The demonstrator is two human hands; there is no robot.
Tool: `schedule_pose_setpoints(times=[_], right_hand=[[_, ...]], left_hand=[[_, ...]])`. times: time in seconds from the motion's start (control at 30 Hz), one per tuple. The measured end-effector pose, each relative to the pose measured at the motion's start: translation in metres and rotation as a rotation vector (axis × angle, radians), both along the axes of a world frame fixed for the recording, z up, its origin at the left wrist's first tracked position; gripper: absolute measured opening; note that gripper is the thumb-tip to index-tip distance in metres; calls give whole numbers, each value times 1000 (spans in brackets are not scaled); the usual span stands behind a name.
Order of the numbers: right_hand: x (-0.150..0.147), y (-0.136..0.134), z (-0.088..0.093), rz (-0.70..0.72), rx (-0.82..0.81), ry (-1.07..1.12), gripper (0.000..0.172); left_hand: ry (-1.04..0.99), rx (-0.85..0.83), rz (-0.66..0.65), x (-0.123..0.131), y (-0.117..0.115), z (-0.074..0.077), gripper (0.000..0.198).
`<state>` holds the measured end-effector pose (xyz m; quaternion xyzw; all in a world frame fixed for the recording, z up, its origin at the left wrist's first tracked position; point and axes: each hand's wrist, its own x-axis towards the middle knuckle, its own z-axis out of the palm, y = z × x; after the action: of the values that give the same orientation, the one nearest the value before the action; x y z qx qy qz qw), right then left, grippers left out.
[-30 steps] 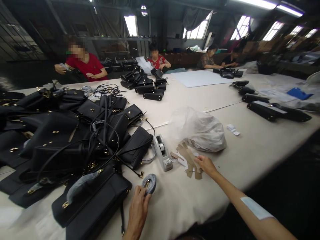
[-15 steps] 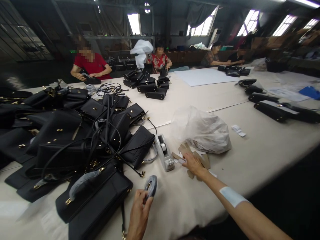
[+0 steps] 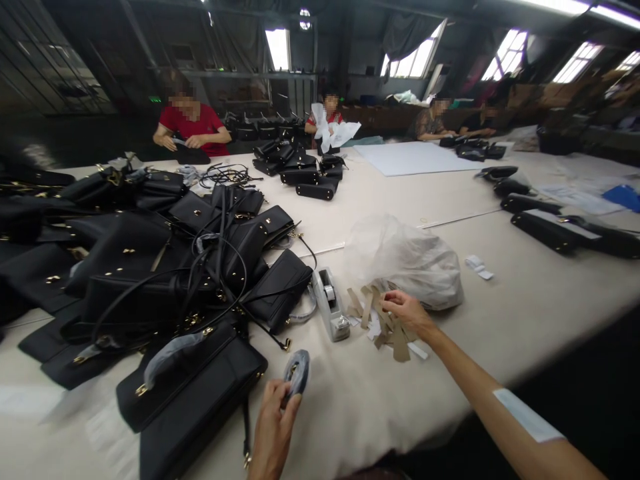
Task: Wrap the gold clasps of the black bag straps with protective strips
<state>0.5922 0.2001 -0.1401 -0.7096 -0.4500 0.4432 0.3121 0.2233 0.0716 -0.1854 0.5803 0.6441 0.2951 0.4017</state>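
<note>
My left hand [image 3: 273, 427] is closed on a small strap end wrapped in grey film [image 3: 297, 372] with a gold clasp, at the near table edge. It belongs to a black handbag [image 3: 193, 390] lying just left of the hand. My right hand [image 3: 406, 311] reaches forward and pinches brown cardboard strips [image 3: 383, 320] that lie in a loose pile beside a white tape dispenser [image 3: 330, 303]. Behind the strips sits a crumpled clear plastic bag [image 3: 405, 260].
A large heap of black handbags and straps [image 3: 150, 260] covers the table's left side. More black bags [image 3: 555, 223] lie at the right and at the far middle [image 3: 305, 173]. Several people work at the far edge. A pale sheet [image 3: 410, 157] lies at the back.
My right hand has shifted among the cardboard strips and now grips some, which have been pulled together. My left hand keeps hold of the wrapped strap end. The far person's white sheet has come down.
</note>
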Motion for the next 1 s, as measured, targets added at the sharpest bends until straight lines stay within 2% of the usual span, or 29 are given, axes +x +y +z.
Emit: schedule_pose_setpoints(times=[0.1,0.23,0.3,0.37,0.47,0.57,0.67,0.8,1.0], right_hand=[[0,-17,16,-85,11,253,34],[-19,-45,19,-195,4,460,36],[-33,-58,18,-202,-24,530,41],[-49,-70,20,-180,-66,584,44],[-75,-83,31,-116,-110,627,45],[-98,-89,44,-48,-107,604,46],[-120,-89,51,8,-102,538,49],[-146,-89,46,-8,-74,505,53],[-173,-93,38,-161,-69,793,49]], left_hand=[[-26,-24,-14,-1,3,3,36],[-161,-69,9,5,9,14,40],[-338,-184,54,12,12,22,44],[-608,-351,139,19,14,32,47],[-975,-526,278,29,18,48,51],[-1143,-594,347,34,20,60,49],[-1204,-594,351,35,19,67,46],[-1164,-521,267,35,18,68,44],[-909,-347,202,32,19,62,49]])
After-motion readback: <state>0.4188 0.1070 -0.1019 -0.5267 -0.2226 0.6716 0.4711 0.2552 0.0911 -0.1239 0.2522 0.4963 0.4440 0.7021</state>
